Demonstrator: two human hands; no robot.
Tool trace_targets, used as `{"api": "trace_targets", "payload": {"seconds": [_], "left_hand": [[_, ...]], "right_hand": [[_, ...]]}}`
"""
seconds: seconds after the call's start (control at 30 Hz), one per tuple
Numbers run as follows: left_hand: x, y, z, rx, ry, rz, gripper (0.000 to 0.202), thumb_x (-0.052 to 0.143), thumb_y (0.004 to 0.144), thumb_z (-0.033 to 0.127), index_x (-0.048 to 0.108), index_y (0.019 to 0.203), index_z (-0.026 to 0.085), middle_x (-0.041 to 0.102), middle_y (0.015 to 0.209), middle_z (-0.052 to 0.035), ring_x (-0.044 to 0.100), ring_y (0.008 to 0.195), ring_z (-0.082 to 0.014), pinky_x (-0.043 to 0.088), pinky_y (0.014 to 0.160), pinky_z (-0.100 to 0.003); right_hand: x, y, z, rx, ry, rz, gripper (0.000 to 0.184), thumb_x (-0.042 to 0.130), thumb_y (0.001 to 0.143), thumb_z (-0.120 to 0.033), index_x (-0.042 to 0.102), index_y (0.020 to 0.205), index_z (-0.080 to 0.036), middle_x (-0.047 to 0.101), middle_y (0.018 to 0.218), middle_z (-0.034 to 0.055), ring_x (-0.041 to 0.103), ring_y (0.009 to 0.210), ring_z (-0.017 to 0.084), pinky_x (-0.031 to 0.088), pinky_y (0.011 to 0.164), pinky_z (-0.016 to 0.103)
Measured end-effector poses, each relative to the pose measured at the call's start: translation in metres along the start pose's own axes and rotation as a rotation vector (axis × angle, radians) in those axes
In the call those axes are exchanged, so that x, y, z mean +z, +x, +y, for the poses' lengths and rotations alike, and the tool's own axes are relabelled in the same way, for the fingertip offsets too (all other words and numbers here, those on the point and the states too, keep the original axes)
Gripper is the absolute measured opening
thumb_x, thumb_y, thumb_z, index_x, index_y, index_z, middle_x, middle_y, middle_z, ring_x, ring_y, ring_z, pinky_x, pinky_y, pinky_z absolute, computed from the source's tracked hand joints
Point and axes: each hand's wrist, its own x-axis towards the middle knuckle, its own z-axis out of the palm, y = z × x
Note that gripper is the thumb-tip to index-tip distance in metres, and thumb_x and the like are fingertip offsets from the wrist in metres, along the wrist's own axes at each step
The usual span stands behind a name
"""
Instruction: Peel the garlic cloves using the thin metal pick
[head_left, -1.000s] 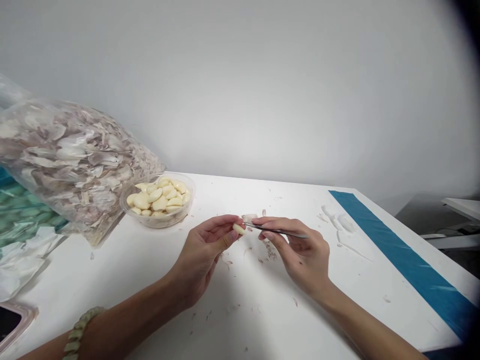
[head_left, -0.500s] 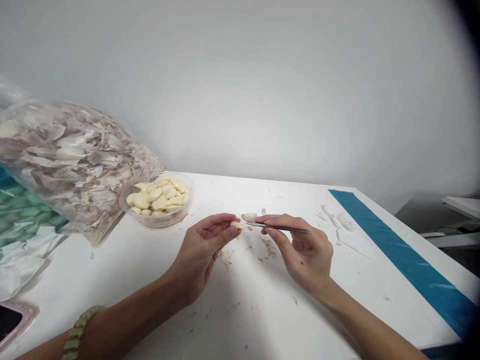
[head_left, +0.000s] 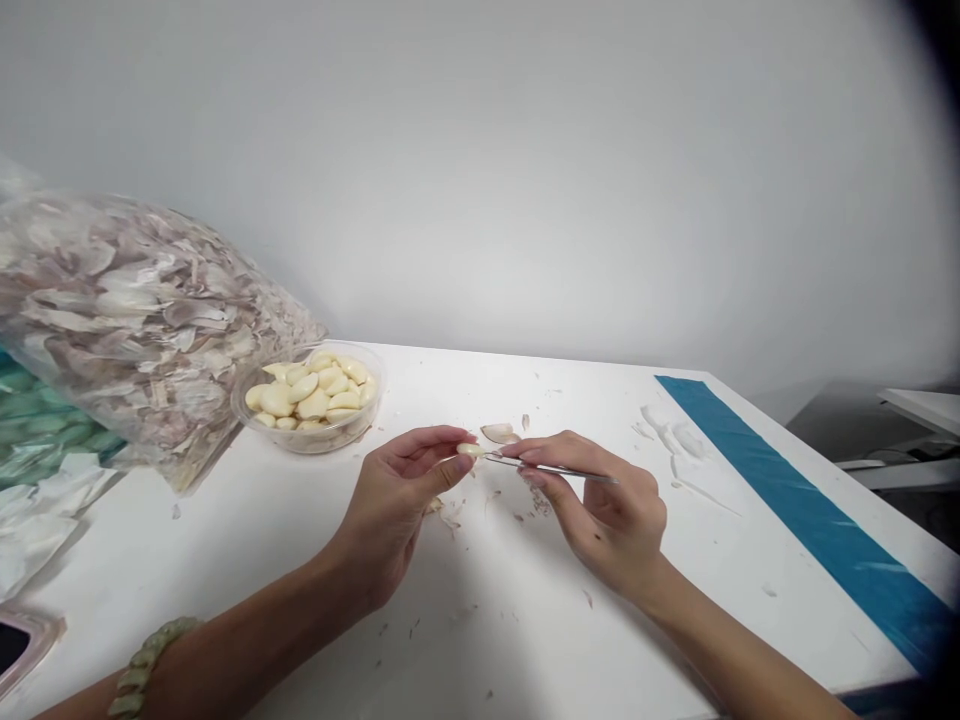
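Observation:
A pale garlic clove [head_left: 471, 451] is pinched between the thumb and fingertips of my left hand [head_left: 401, 500]. My right hand [head_left: 604, 500] grips a slim silver metal tool [head_left: 574, 471], much like a pen. The tool's tip is at the clove's right end; whether it is a blade or tweezers I cannot tell. Just beyond my fingertips, a garlic skin piece [head_left: 498, 432] lies on the white table [head_left: 450, 640]. A clear plastic bowl [head_left: 330, 440] heaped with peeled garlic cloves [head_left: 311, 390] stands to the left of my hands.
A large clear bag of garlic skins [head_left: 150, 310] leans at the left, beside a green bag [head_left: 52, 425] and crumpled white tissue [head_left: 45, 520]. A pink-edged device [head_left: 37, 650] sits near left. Blue tape [head_left: 780, 480] runs along the right, near white scraps [head_left: 679, 438].
The clove is turned so more of it shows beyond my left fingertips. My right hand has brought the tool's tip slightly left and down, against the clove's end. The view has shifted slightly.

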Motion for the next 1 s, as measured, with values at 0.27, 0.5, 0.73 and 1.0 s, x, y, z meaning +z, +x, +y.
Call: {"api": "trace_targets", "payload": {"seconds": [0.27, 0.5, 0.73, 1.0], "left_hand": [[0.0004, -0.0024, 0.0003, 0.016, 0.033, -0.002, 0.017, 0.079, 0.063, 0.022, 0.071, 0.078, 0.022, 0.071, 0.084, 0.0028, 0.061, 0.081, -0.0068, 0.046, 0.069, -0.011], [0.0017, -0.002, 0.0003, 0.017, 0.029, 0.004, 0.015, 0.079, 0.063, 0.021, 0.072, 0.077, 0.021, 0.071, 0.081, 0.0029, 0.061, 0.078, -0.0058, 0.046, 0.066, -0.01], [0.0009, -0.0009, -0.0008, -0.009, 0.013, 0.035, 0.017, 0.079, 0.062, 0.022, 0.071, 0.077, 0.021, 0.072, 0.083, 0.0024, 0.06, 0.074, -0.0056, 0.045, 0.06, -0.01], [0.0005, -0.0019, -0.002, -0.016, 0.011, 0.041, 0.019, 0.08, 0.062, 0.024, 0.07, 0.078, 0.021, 0.072, 0.084, 0.0027, 0.061, 0.074, -0.0054, 0.046, 0.06, -0.01]], "right_hand": [[0.0, -0.0007, -0.0008, -0.045, -0.035, -0.019, 0.049, 0.056, 0.076, 0.006, 0.058, 0.112, -0.027, 0.071, 0.093, 0.004, 0.067, 0.084, 0.02, 0.056, 0.064, 0.037], [-0.0015, 0.0017, -0.0023, -0.104, -0.1, -0.062, 0.044, 0.057, 0.076, 0.006, 0.06, 0.109, -0.024, 0.072, 0.093, 0.0071, 0.068, 0.077, 0.018, 0.056, 0.057, 0.034], [-0.0007, 0.0024, -0.0015, -0.184, -0.105, -0.034, 0.04, 0.055, 0.074, 0.01, 0.063, 0.103, -0.017, 0.073, 0.09, 0.0106, 0.068, 0.073, 0.018, 0.055, 0.054, 0.032], [0.0006, 0.0007, -0.0005, -0.191, -0.082, -0.024, 0.04, 0.054, 0.072, 0.013, 0.065, 0.101, -0.014, 0.073, 0.089, 0.0124, 0.067, 0.071, 0.017, 0.054, 0.053, 0.032]]}}
